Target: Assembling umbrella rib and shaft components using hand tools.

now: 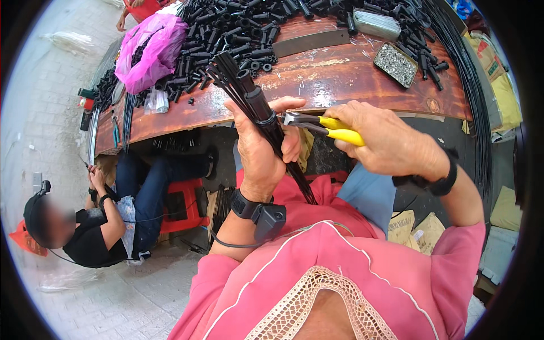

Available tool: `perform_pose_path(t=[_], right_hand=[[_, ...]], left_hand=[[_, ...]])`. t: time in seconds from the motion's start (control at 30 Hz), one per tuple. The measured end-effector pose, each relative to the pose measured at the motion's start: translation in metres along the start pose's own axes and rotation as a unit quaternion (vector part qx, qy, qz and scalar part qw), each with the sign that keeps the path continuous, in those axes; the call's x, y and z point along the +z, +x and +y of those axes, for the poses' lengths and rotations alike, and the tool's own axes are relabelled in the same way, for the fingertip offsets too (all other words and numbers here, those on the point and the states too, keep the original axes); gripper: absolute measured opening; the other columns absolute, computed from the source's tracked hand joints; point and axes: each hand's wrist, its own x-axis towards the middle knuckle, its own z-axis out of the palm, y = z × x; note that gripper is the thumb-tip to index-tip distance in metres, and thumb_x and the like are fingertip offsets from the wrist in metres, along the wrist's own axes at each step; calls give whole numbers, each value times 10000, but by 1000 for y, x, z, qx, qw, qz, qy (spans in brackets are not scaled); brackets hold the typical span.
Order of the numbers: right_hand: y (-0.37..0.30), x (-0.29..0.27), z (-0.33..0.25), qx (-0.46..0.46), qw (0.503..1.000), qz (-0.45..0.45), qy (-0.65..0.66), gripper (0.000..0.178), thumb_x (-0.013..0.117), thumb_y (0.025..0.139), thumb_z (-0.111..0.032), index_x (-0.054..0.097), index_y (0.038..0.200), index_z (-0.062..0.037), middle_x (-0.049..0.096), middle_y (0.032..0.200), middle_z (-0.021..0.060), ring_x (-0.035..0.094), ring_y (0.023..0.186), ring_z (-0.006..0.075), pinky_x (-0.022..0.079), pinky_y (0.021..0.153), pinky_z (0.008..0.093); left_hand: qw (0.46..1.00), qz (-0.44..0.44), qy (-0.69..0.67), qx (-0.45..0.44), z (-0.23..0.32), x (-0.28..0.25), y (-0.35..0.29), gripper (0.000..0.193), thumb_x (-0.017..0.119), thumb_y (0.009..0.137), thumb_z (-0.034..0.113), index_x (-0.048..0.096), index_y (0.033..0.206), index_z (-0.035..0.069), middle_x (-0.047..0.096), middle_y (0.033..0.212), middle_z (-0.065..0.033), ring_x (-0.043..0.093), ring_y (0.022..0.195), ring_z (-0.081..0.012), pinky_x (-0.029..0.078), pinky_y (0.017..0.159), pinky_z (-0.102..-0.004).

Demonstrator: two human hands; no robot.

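Black, slender rods and ridged tubular sockets, gathered into one long bundle [262, 110], stand tilted in front of the wearer, the upper end toward the far left and the lower end toward the lap. Wrapped around the bundle's middle is the bare left hand [258, 147], clamped on it. To its right, the bare right hand [382, 133] is closed around a pair of steel pliers with bright yellow grips [344, 136]. The pliers' jaws reach the socket beside the left hand's fingers; whether they pinch anything, I cannot tell. The two hands are near each other but apart.

Beyond them, on the far side, lies a worn reddish-brown wooden table [357, 93]. A heap of short black plastic tubes [221, 39] covers its far left part, beside a crumpled pink plastic bag [153, 51]. Farther right are a long flat dark metal strip [311, 42] and a shallow rectangular tray [390, 75] filled with small silvery pieces [398, 63]. At left, a co-worker in a black top [93, 243] sits on a red plastic stool [187, 207]
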Motion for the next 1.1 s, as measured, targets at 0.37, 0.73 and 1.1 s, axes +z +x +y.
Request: perform_pose_path(t=[0.37, 0.73, 1.1], right_hand=[[3, 38, -6, 7, 954, 235, -187, 663, 642, 746, -30, 415, 1368, 8, 497, 998, 199, 477, 926, 357, 442, 808, 426], [1, 17, -4, 8, 925, 262, -275, 508, 696, 795, -168, 521, 1248, -19, 540, 872, 139, 530, 839, 316, 465, 673, 400], [18, 57, 17, 42, 957, 274, -88, 192, 713, 734, -201, 590, 814, -78, 592, 686, 136, 591, 640, 335, 456, 577, 451]], left_hand=[[997, 74, 18, 7, 1, 9, 4, 998, 155, 858, 827, 573, 1161, -26, 346, 468, 6, 320, 386, -123, 294, 409, -270], [994, 109, 1, 13, 0, 18, 4, 956, 182, 881, 802, 650, 1083, -7, 371, 447, 14, 318, 372, -94, 272, 383, -240], [994, 106, 22, 14, -1, 12, 6, 954, 197, 869, 814, 608, 1168, 7, 355, 452, 5, 320, 378, -114, 287, 396, -260]])
